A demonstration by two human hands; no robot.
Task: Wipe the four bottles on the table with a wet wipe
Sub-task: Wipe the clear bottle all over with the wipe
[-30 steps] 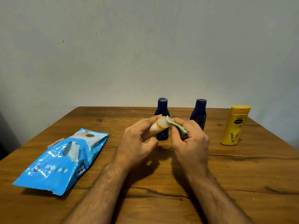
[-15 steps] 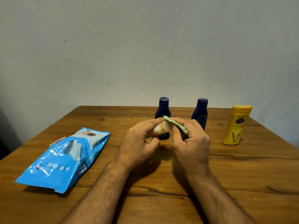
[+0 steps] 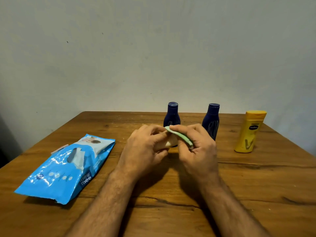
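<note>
My left hand (image 3: 145, 149) is closed around a small cream bottle (image 3: 171, 142), mostly hidden by my fingers. My right hand (image 3: 200, 151) pinches a thin pale green strip (image 3: 181, 136), which looks like a folded wipe, and presses it over the bottle's upper side. Both hands hover above the middle of the wooden table (image 3: 256, 185). Behind them stand two dark blue bottles, one (image 3: 171, 115) partly hidden by my fingers, the other (image 3: 211, 120) just right of it. A yellow bottle (image 3: 249, 132) stands upright at the far right.
A blue wet-wipe pack (image 3: 65, 168) lies flat on the left of the table, its flap open and a white wipe showing. A plain wall rises right behind the table's far edge.
The cream bottle has sunk deeper into my left hand and shows less. The green strip has slid further over it. The standing bottles and the pack have not moved.
</note>
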